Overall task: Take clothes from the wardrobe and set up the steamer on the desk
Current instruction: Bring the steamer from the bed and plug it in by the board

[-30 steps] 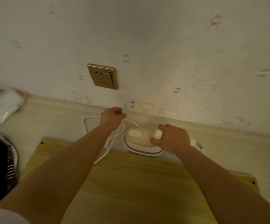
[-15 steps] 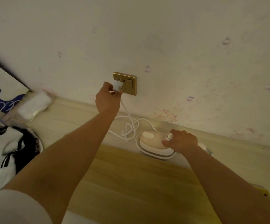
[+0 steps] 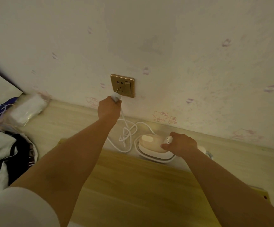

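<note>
Wall [image 3: 182, 46] fills the top half, pale wallpaper with faint cartoon prints. Desk [image 3: 67, 115] runs along its base, light wood; a darker yellow-wood board [image 3: 141, 185] lies on it, near edge toward the camera. Clothes [image 3: 3, 154], black and white with stripes, sit in a heap at the left edge; can't tell if they're in a basket or loose. Behind them a clear plastic packet [image 3: 28, 108] lies on the desk by the wall, next to a white panel with a blue print [image 3: 0, 95]. Steamer [image 3: 151, 148], cream body on a white base, sits on the desk just past the board's far edge, close to the wall. Right hand [image 3: 180, 145] is closed over its right end, gripping the handle, thumb along the body. White cord [image 3: 126, 133] loops loosely on the desk left of the steamer and rises to the left hand [image 3: 108, 108]. Left hand is closed around the white plug [image 3: 116, 96], holding it at the lower left of the gold wall socket [image 3: 122, 85]; one prong shows at the socket face, plug tilted, not seated flush. Socket is above and left of the steamer, well apart from the right hand. White sleeve [image 3: 18, 208] shows at bottom left.
</note>
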